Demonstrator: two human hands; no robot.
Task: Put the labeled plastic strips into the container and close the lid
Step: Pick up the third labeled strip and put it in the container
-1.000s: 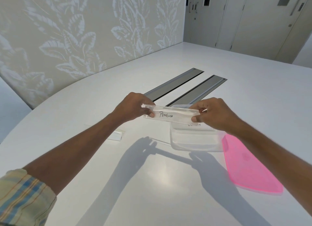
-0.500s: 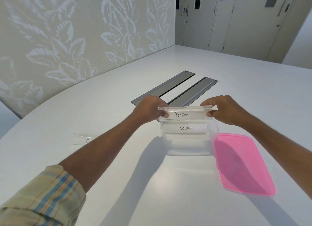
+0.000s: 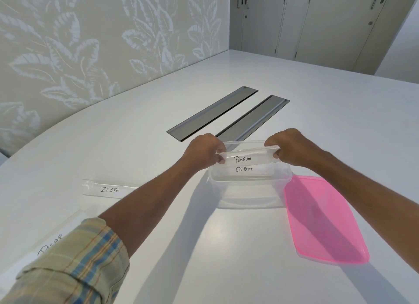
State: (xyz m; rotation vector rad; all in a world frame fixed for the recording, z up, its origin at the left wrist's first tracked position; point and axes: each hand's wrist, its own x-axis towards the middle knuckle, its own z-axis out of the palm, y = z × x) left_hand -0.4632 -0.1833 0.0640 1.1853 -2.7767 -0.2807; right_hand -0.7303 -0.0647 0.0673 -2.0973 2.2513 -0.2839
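A clear plastic strip marked PENGUIN (image 3: 248,156) hangs across the open top of the clear container (image 3: 249,196). My left hand (image 3: 204,150) pinches its left end and my right hand (image 3: 289,148) pinches its right end. Inside the container lies a strip marked OSTRICH (image 3: 244,169). The pink lid (image 3: 322,219) lies flat on the table just right of the container. A strip marked ZEBRA (image 3: 108,188) rests on the table to the left. Another strip (image 3: 48,247) lies at the near left, partly hidden by my sleeve.
The white table (image 3: 204,258) curves along a leaf-patterned wall on the left. Two long grey cable hatches (image 3: 226,113) are set into the table just behind the container. Pale cabinet doors (image 3: 317,20) stand at the far end.
Both hands have carried the PENGUIN strip forward and down onto the container's opening. The view has shifted, bringing the ZEBRA strip and the near-left strip into sight.
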